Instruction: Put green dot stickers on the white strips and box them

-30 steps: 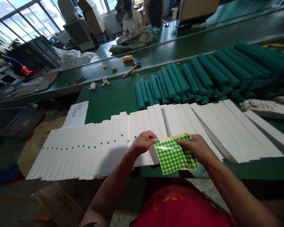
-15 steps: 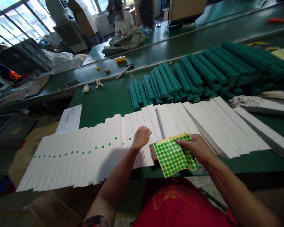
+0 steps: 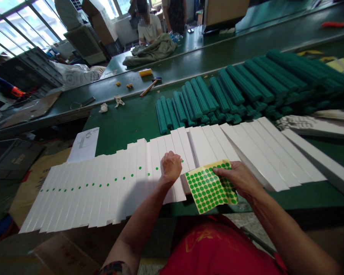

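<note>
The left hand (image 3: 171, 167) sits curled, knuckles up, on the white strips (image 3: 109, 194) at lower middle of the frame, its fingertips pressed down on one strip; whether it pinches anything is hidden, so I can't tell. The right hand (image 3: 237, 178) grips the right side of a sticker sheet (image 3: 209, 187) between thumb and fingers, holding it just beside the left hand, over the strips' near ends. The sheet is covered in rows of green stickers, with yellow backing bare along its top edge. A single line of green dots (image 3: 91, 185) runs across the strips from lower left, ending just past the left hand. The strips lie side by side on a green table (image 3: 126, 126) — teal rollers (image 3: 206, 95) heaped beyond them at right, a paper sheet (image 3: 83, 145) at upper left. A co-worker (image 3: 149, 28) sits at top, behind an olive cloth (image 3: 149, 55).
</note>
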`<action>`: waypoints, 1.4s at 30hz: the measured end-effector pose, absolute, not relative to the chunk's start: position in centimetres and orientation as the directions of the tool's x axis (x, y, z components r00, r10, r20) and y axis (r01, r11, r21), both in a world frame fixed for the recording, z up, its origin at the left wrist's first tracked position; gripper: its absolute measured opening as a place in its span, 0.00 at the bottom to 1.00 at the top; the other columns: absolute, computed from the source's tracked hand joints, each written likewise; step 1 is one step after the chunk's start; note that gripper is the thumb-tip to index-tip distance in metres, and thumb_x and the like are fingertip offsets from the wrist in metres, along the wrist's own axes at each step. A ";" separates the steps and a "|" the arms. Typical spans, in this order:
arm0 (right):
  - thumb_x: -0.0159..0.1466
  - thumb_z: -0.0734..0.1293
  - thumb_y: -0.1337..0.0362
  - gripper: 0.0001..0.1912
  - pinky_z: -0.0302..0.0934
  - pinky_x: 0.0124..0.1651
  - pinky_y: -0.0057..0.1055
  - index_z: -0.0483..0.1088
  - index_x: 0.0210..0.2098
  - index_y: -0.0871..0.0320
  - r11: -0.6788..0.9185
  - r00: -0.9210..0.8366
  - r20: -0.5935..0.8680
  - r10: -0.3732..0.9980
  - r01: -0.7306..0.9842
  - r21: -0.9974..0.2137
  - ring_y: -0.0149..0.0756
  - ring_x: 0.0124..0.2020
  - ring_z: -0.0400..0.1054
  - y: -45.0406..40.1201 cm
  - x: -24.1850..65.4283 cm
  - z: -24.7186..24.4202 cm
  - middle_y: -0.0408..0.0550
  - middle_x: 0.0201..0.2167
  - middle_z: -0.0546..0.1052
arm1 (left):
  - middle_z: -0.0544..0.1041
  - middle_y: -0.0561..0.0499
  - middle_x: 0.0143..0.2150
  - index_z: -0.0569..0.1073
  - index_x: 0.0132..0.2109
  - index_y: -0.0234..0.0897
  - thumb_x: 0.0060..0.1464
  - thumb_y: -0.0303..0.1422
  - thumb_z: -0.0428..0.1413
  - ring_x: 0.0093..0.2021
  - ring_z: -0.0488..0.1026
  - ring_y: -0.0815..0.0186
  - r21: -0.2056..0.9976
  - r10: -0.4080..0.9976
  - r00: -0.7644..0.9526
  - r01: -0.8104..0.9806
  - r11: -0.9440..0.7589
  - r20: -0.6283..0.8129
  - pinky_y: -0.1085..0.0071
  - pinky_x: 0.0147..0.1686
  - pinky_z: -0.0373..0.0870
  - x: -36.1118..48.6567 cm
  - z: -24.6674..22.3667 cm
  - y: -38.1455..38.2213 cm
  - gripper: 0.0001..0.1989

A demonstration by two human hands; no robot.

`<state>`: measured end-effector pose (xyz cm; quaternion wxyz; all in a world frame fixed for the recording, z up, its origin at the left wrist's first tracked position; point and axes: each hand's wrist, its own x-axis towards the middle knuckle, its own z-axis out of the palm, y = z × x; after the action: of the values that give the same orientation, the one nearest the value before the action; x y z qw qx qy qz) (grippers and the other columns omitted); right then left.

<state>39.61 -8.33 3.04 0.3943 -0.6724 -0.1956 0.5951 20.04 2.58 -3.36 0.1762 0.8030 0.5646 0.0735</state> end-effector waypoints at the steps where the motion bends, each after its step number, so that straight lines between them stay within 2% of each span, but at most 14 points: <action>1: 0.45 0.74 0.61 0.11 0.63 0.23 0.29 0.74 0.23 0.63 -0.611 0.221 -0.643 0.733 -0.202 -0.765 0.36 0.20 0.70 -8.3 39.6 3.0 0.50 0.20 0.77 | 0.72 0.47 0.36 0.78 0.33 0.36 0.57 0.34 0.51 0.38 0.68 0.63 0.431 0.914 0.383 0.853 -0.293 -0.137 0.68 0.37 0.62 19.7 -2.9 2.6 0.11; 3: 0.45 0.74 0.60 0.12 0.63 0.22 0.29 0.74 0.23 0.63 -0.604 0.235 -0.634 0.737 -0.191 -0.773 0.36 0.20 0.70 -8.2 39.7 3.0 0.49 0.20 0.77 | 0.71 0.51 0.29 0.77 0.27 0.35 0.57 0.36 0.50 0.31 0.68 0.67 0.579 0.845 0.478 0.769 -0.270 -0.241 0.72 0.32 0.61 19.0 -2.0 2.6 0.16; 5: 0.45 0.74 0.60 0.12 0.63 0.21 0.28 0.74 0.22 0.63 -0.600 0.244 -0.628 0.739 -0.185 -0.779 0.35 0.19 0.70 -8.2 39.8 2.9 0.48 0.19 0.76 | 0.71 0.53 0.26 0.76 0.26 0.34 0.55 0.38 0.51 0.28 0.68 0.69 0.704 0.766 0.580 0.665 -0.249 -0.277 0.74 0.30 0.60 18.2 -1.3 2.4 0.17; 9: 0.44 0.74 0.60 0.12 0.63 0.22 0.29 0.74 0.22 0.62 -0.606 0.241 -0.639 0.731 -0.201 -0.769 0.36 0.19 0.70 -8.0 39.6 3.1 0.48 0.19 0.77 | 0.75 0.54 0.30 0.79 0.31 0.35 0.51 0.36 0.54 0.32 0.71 0.69 0.827 0.727 0.637 0.534 -0.176 -0.257 0.76 0.30 0.62 17.2 -0.5 1.8 0.11; 13: 0.44 0.74 0.61 0.11 0.63 0.21 0.29 0.74 0.21 0.62 -0.620 0.239 -0.654 0.718 -0.208 -0.756 0.35 0.19 0.70 -7.7 39.0 3.4 0.48 0.19 0.76 | 0.76 0.53 0.31 0.79 0.33 0.36 0.47 0.34 0.57 0.32 0.72 0.69 0.841 0.782 0.566 0.531 -0.104 -0.260 0.76 0.31 0.63 16.9 -0.3 1.4 0.08; 19: 0.43 0.74 0.62 0.10 0.63 0.21 0.29 0.73 0.21 0.62 -0.623 0.242 -0.661 0.710 -0.220 -0.750 0.35 0.18 0.70 -7.6 38.8 3.2 0.47 0.18 0.76 | 0.76 0.52 0.31 0.78 0.31 0.36 0.48 0.33 0.56 0.33 0.71 0.68 0.856 0.795 0.564 0.503 -0.116 -0.223 0.74 0.33 0.64 16.7 -0.5 1.3 0.07; 27: 0.45 0.74 0.60 0.11 0.65 0.23 0.30 0.74 0.22 0.62 -0.612 0.288 -0.653 0.700 -0.228 -0.757 0.36 0.20 0.71 -8.3 40.2 2.4 0.49 0.20 0.77 | 0.75 0.50 0.28 0.76 0.32 0.31 0.47 0.35 0.58 0.28 0.68 0.70 0.941 0.796 0.533 0.311 0.131 -0.287 0.74 0.30 0.64 18.6 -0.6 2.4 0.10; 31: 0.45 0.75 0.60 0.11 0.65 0.24 0.29 0.74 0.24 0.62 -0.621 0.296 -0.663 0.688 -0.232 -0.748 0.37 0.21 0.72 -8.8 41.4 3.0 0.50 0.22 0.79 | 0.74 0.51 0.26 0.75 0.32 0.31 0.46 0.35 0.58 0.27 0.67 0.72 0.956 0.806 0.523 0.227 0.184 -0.279 0.75 0.30 0.64 20.8 -1.3 3.4 0.10; 34: 0.46 0.76 0.59 0.12 0.66 0.24 0.28 0.75 0.24 0.62 -0.645 0.236 -0.685 0.689 -0.232 -0.728 0.37 0.22 0.73 -9.4 42.7 3.6 0.49 0.21 0.79 | 0.74 0.52 0.25 0.76 0.32 0.31 0.47 0.33 0.57 0.26 0.68 0.72 0.944 0.796 0.519 0.269 0.193 -0.311 0.75 0.30 0.64 22.8 -2.0 3.9 0.08; 37: 0.46 0.76 0.58 0.13 0.65 0.22 0.26 0.74 0.22 0.62 -0.672 0.184 -0.703 0.687 -0.207 -0.711 0.35 0.20 0.72 -10.1 44.0 4.2 0.48 0.19 0.77 | 0.75 0.52 0.27 0.77 0.31 0.32 0.46 0.31 0.57 0.28 0.70 0.71 0.912 0.800 0.508 0.395 0.115 -0.320 0.74 0.32 0.66 24.6 -2.4 3.9 0.06; 42: 0.45 0.77 0.58 0.15 0.64 0.22 0.24 0.75 0.22 0.63 -0.670 0.192 -0.707 0.681 -0.227 -0.707 0.34 0.19 0.71 -11.1 45.3 4.3 0.48 0.19 0.77 | 0.78 0.52 0.30 0.78 0.32 0.38 0.48 0.34 0.56 0.31 0.73 0.68 0.812 0.829 0.462 0.583 -0.015 -0.316 0.72 0.35 0.67 26.2 -2.5 3.7 0.07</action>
<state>45.28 -11.10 4.33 0.3702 -0.6774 -0.1674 0.6132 26.23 3.66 -2.54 0.4889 0.7012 0.5035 0.1256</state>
